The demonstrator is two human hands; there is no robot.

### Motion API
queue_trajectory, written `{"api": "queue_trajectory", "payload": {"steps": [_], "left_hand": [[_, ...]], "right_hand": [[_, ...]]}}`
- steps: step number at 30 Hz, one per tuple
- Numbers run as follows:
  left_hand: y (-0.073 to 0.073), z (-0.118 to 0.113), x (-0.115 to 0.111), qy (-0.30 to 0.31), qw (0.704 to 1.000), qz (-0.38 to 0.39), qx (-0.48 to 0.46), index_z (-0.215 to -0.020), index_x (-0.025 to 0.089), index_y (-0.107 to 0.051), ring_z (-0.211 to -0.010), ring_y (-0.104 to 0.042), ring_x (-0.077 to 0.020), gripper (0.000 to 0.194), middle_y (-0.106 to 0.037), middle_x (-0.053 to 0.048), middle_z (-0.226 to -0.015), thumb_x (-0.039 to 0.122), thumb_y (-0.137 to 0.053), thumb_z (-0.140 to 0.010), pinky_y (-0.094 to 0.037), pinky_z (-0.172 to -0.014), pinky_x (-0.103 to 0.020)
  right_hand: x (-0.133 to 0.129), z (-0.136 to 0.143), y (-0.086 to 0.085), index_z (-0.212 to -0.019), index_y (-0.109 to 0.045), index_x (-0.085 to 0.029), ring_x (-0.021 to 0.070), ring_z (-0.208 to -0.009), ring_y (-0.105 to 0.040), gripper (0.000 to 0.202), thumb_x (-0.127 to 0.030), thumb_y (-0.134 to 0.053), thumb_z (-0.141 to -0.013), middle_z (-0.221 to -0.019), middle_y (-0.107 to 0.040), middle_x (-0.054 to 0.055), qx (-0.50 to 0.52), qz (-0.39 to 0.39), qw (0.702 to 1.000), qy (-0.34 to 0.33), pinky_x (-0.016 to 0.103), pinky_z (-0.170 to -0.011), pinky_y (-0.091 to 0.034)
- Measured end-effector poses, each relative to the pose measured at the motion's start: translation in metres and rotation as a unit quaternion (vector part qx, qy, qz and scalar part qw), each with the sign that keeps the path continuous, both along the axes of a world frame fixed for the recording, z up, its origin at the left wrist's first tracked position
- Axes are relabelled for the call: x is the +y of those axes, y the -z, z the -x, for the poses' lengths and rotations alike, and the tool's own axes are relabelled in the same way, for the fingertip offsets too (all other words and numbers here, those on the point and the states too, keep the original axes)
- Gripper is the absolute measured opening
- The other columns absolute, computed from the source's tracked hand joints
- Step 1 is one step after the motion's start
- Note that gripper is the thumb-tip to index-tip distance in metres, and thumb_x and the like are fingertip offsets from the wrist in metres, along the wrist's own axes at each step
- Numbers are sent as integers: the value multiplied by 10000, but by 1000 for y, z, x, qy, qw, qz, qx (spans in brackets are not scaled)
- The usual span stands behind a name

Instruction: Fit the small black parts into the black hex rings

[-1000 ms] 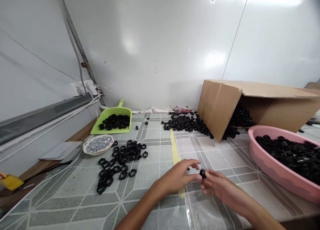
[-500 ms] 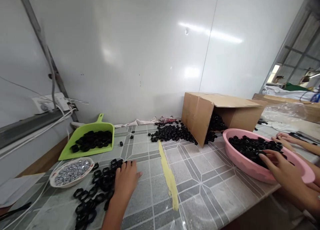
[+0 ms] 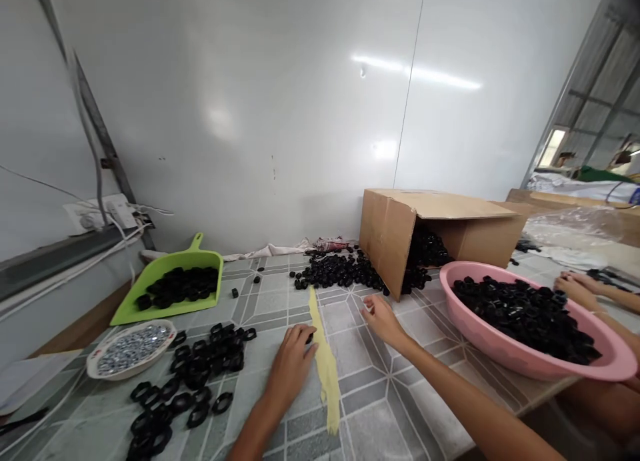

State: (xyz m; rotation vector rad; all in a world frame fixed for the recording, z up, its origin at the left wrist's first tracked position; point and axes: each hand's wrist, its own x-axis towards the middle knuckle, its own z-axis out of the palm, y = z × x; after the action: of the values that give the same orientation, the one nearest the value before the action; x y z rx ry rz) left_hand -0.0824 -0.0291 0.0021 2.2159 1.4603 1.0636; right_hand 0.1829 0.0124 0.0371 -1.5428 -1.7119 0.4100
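Note:
My left hand (image 3: 295, 354) is closed on a small black ring, just left of the yellow strip (image 3: 325, 374) on the tiled tabletop. Over the table right of the strip is my right hand (image 3: 383, 319), its fingers curled together; whatever it holds, if anything, is too small to make out. Loose black rings (image 3: 200, 361) lie in a pile left of my left hand. Beside them stands a white dish (image 3: 133, 349) of small shiny metal pieces. A pink basin (image 3: 500, 337) full of black rings is at the right.
A green dustpan (image 3: 175, 307) holds more black rings at the back left. Black pieces (image 3: 340, 269) spill from a cardboard box (image 3: 387, 231) lying on its side. Another person's hands (image 3: 580, 284) rest beyond the basin.
My left hand has moved right from the ring pile with a ring in it. My right hand has left the pink basin and moved left over the table.

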Motion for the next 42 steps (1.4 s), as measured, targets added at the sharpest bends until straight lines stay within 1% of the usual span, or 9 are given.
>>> {"api": "queue_trajectory", "payload": {"steps": [3, 5, 10, 15, 19, 23, 28, 32, 42], "left_hand": [[10, -5, 8, -29, 1000, -11, -5, -1200, 223, -611, -1193, -532, -292, 308, -592, -97, -1212, 235, -527, -904, -418, -1054, -476], [11, -2, 16, -27, 1000, -3, 3, -1167, 216, -632, -1175, -544, -277, 280, -603, -95, -1196, 221, -521, -910, -431, -1050, -457], [10, -3, 34, -41, 999, 9, 13, -1074, 209, -663, -1111, -574, -272, 218, -639, -94, -1107, 227, -495, -936, -462, -1006, -446], [11, -8, 32, -69, 998, 6, -6, -1102, 204, -628, -1215, -527, -293, 203, -610, -110, -1222, 239, -505, -945, -409, -1059, -481], [7, -11, 24, -108, 993, 27, -51, -1196, 221, -545, -1179, -582, -266, 235, -633, -99, -1231, 289, -453, -991, -469, -982, -429], [2, -20, 17, -69, 995, 63, -23, -1163, 247, -532, -965, -661, -239, 207, -679, -56, -1090, 339, -512, -979, -506, -816, -364], [-1, -29, 11, -26, 996, 86, 20, -1044, 224, -534, -766, -649, -201, 195, -678, -12, -896, 360, -613, -930, -478, -694, -310], [-1, -31, 9, 7, 995, 78, 55, -1097, 243, -586, -814, -653, -205, 202, -690, -3, -899, 354, -622, -933, -475, -741, -311], [2, -33, 9, 51, 995, 85, 20, -1276, 298, -564, -973, -631, -210, 302, -642, -26, -1088, 258, -533, -978, -485, -865, -328]], "right_hand": [[57, 29, 22, -985, -603, -178, 263, -965, -586, 198, -232, -633, -797, -961, -634, 84, 34, 37, 997, 56, 368, -870, -429], [84, 40, 28, -985, -607, -160, 307, -1073, -542, 204, -235, -644, -799, -1023, -619, 136, 51, 49, 994, 87, 400, -932, -384], [111, 49, 33, -870, -615, -155, 353, -1176, -463, 125, -277, -589, -858, -1080, -595, 191, 83, 42, 992, 89, 437, -998, -316], [84, 40, 47, -881, -581, -182, 251, -933, -571, 274, -455, -552, -889, -935, -627, 90, 143, 38, 989, -7, 350, -862, -427], [49, 25, 58, -861, -598, -178, 205, -745, -572, 361, -532, -646, -818, -765, -602, 27, 189, 81, 973, -105, 309, -700, -452], [36, 17, 56, -1067, -652, -186, 192, -784, -571, 441, -503, -733, -771, -871, -615, 31, 247, 99, 952, -148, 307, -716, -450], [35, 16, 45, -1092, -719, -213, 173, -723, -520, 379, -496, -673, -845, -780, -554, 6, 157, 138, 952, -222, 305, -683, -415], [28, 14, 42, -1137, -690, -227, 174, -733, -516, 371, -486, -643, -876, -775, -545, 0, 166, 150, 942, -249, 302, -686, -416], [1, 27, 35, -1169, -691, -265, 235, -1017, -619, 286, -394, -516, -984, -1133, -693, 59, 132, 95, 946, -281, 367, -893, -466]]}}
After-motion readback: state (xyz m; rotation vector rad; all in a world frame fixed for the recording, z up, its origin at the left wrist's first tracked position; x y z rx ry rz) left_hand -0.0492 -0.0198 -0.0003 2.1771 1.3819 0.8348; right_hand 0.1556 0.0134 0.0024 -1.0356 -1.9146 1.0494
